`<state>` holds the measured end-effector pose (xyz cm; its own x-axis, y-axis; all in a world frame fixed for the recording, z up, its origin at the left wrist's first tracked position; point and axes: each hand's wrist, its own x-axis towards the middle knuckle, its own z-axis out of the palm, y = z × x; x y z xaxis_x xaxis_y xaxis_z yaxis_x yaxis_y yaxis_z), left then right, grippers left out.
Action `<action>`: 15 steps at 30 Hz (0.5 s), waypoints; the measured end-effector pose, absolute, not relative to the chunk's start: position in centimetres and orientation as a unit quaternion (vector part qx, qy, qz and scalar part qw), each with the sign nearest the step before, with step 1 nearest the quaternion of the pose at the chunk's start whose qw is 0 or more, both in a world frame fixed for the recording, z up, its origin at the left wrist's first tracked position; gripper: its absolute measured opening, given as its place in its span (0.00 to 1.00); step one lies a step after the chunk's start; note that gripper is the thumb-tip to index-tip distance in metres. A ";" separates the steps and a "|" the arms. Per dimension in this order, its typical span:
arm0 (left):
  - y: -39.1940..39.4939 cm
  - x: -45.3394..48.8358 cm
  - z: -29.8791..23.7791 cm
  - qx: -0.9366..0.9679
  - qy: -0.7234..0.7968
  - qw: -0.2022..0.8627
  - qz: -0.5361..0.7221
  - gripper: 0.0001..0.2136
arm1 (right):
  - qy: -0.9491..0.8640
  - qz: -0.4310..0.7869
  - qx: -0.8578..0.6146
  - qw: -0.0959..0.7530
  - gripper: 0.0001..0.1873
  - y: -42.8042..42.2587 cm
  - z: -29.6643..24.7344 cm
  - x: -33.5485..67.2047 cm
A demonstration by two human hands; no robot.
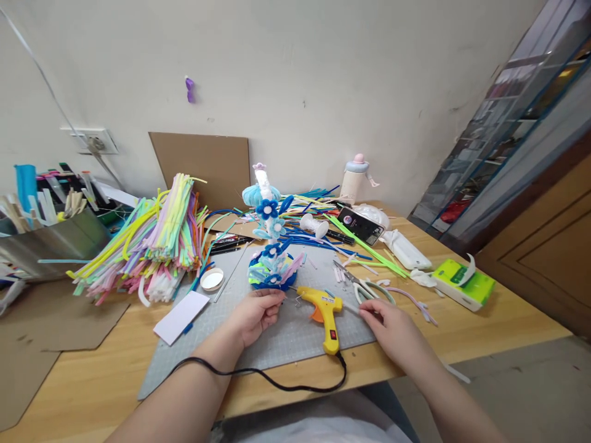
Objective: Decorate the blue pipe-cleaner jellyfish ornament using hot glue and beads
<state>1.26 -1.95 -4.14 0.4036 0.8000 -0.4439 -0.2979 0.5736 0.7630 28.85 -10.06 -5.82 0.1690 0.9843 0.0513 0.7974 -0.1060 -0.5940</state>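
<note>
A yellow hot glue gun point(329, 312) with an orange trigger lies on the grey cutting mat point(302, 329). My right hand point(392, 326) pinches the end of a whitish glue stick point(351, 307) at the back of the gun. Close to the nozzle, my left hand point(258, 317) has its thumb and fingers pressed together; whatever they hold is hidden. Just beyond it stands an upright pipe-cleaner flower piece point(270, 246), with blue and white flowers on a round dark-blue base. Pale-handled scissors point(367, 289) rest beyond the right hand.
Bundled pastel pipe cleaners point(170, 234) are piled on the left, beside a metal container point(50, 243). A white card point(181, 317) and round lid point(212, 280) lie on the left. A phone point(361, 225), bottle point(354, 178) and green tissue pack point(464, 283) sit right. A black cord point(258, 372) crosses my left forearm.
</note>
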 end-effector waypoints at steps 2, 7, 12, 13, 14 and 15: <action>-1.9 1.2 -4.2 0.301 0.418 0.783 0.350 0.07 | -0.618 0.186 -0.719 0.257 0.11 -10.0 -5.9 28.8; -1.9 1.2 -4.2 0.301 0.417 0.783 0.349 0.08 | -0.619 0.212 -0.710 0.260 0.11 -10.1 -5.7 28.7; -2.1 1.2 -4.1 0.299 0.419 0.783 0.350 0.08 | -0.621 0.231 -0.704 0.256 0.12 -10.2 -5.2 28.5; -2.1 1.2 -4.1 0.299 0.419 0.783 0.350 0.08 | -0.625 0.233 -0.700 0.254 0.12 -10.2 -5.1 28.4; -2.1 1.2 -4.1 0.299 0.419 0.783 0.350 0.08 | -0.629 0.236 -0.697 0.252 0.13 -10.2 -5.0 28.3; -2.1 1.2 -4.0 0.299 0.419 0.783 0.350 0.08 | -0.631 0.239 -0.694 0.251 0.13 -10.2 -4.9 28.3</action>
